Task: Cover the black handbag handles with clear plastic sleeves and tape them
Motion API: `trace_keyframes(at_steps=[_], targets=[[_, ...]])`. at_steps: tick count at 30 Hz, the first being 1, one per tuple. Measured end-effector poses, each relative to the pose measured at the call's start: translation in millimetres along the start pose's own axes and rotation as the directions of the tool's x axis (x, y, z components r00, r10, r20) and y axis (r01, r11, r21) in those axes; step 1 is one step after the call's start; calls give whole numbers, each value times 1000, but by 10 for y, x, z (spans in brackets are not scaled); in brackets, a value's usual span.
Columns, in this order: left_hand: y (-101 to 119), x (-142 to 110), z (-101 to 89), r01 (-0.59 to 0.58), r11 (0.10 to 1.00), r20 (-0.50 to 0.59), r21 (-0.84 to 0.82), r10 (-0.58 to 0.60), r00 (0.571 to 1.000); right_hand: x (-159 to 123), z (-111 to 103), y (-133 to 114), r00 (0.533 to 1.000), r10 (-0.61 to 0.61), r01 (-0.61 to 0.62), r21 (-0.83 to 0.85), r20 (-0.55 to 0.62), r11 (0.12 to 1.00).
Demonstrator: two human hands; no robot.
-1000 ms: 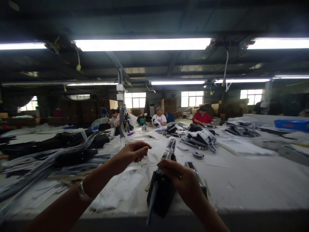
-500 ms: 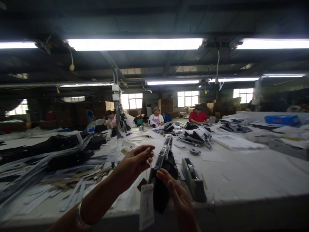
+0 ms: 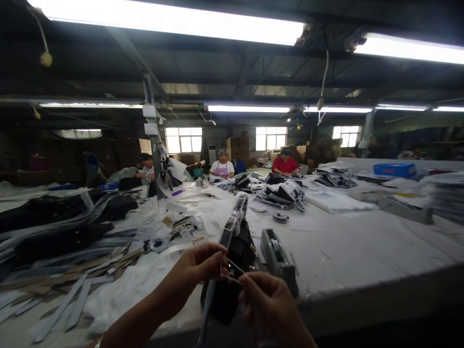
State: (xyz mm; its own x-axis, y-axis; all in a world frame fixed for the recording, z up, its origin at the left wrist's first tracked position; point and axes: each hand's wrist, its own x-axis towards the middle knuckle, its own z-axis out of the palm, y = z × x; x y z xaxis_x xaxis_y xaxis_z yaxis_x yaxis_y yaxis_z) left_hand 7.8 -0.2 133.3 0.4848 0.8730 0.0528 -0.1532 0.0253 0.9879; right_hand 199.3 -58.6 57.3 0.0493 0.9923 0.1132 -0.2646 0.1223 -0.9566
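Observation:
A thin cord [image 3: 235, 266] is stretched in a loop between my hands. My left hand [image 3: 203, 266] pinches one end between thumb and fingers, and my right hand [image 3: 268, 299] pinches the other. Behind and below them is a black bag [image 3: 225, 302], partly covered by my fingers. Its strap [image 3: 227, 234] carries a gold-coloured buckle and has clear wrapping on the upper part. No white tag shows at the cord now. A grey tape dispenser [image 3: 278, 256] stands just right of the bag.
Cardboard strips [image 3: 79, 280] and crumpled white sheeting [image 3: 134, 285] lie at left, with black bags [image 3: 61, 241] behind. A tape roll [image 3: 280, 218] and a wrapped pile [image 3: 284, 195] sit farther back. Two people [image 3: 222, 169] work across the table; a blue box [image 3: 394, 169] is at right.
My right hand has come from beside the strap to pinch the cord. My left hand has lowered slightly. The white tag that hung from the cord is out of sight. The view has shifted.

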Motion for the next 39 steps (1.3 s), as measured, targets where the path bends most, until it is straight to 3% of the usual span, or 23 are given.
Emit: trace_keyframes(at_steps=[3,5,9,12,16,20,23,26,28,30,32,34,37,39], targets=[[-55,288,-248,-96,979,-94,183,115,989,279,-183,-161,997,-35,23,-171,-68,985],[-63,501,-383,-115,949,-93,292,148,985,485,-227,-243,997,-15,-4,-263,-71,965],[-83,824,-449,-98,932,100,348,67,993,828,-152,-294,999,43,-52,-337,-33,940],[-110,930,-364,-87,940,278,330,-8,961,988,-36,-283,997,71,-60,-340,20,938],[-177,971,-320,-86,950,361,301,-30,932,1056,72,-295,991,94,-60,-321,92,945],[-234,946,-479,-96,953,293,286,9,956,964,74,-338,987,89,-47,-293,132,955],[-222,847,-656,-104,958,183,267,56,981,841,39,-348,985,68,-20,-283,160,959],[-212,683,-764,-37,995,43,92,33,999,706,24,-346,988,25,29,-347,151,938],[-234,570,-764,17,996,15,-84,-16,1000,615,32,-350,993,-48,93,-453,111,887],[-272,477,-715,32,975,23,-221,-28,999,526,44,-359,979,-190,198,-598,77,777],[-309,420,-638,-6,944,8,-330,9,1000,442,54,-367,935,-347,291,-706,69,645],[-336,399,-559,-67,913,-18,-403,66,998,369,62,-365,896,-442,324,-737,38,594],[-367,411,-461,-127,894,-37,-430,123,992,297,84,-326,878,-472,308,-663,-79,683],[-392,429,-413,-140,904,-51,-403,130,990,287,117,-279,875,-476,356,-556,-84,751]])
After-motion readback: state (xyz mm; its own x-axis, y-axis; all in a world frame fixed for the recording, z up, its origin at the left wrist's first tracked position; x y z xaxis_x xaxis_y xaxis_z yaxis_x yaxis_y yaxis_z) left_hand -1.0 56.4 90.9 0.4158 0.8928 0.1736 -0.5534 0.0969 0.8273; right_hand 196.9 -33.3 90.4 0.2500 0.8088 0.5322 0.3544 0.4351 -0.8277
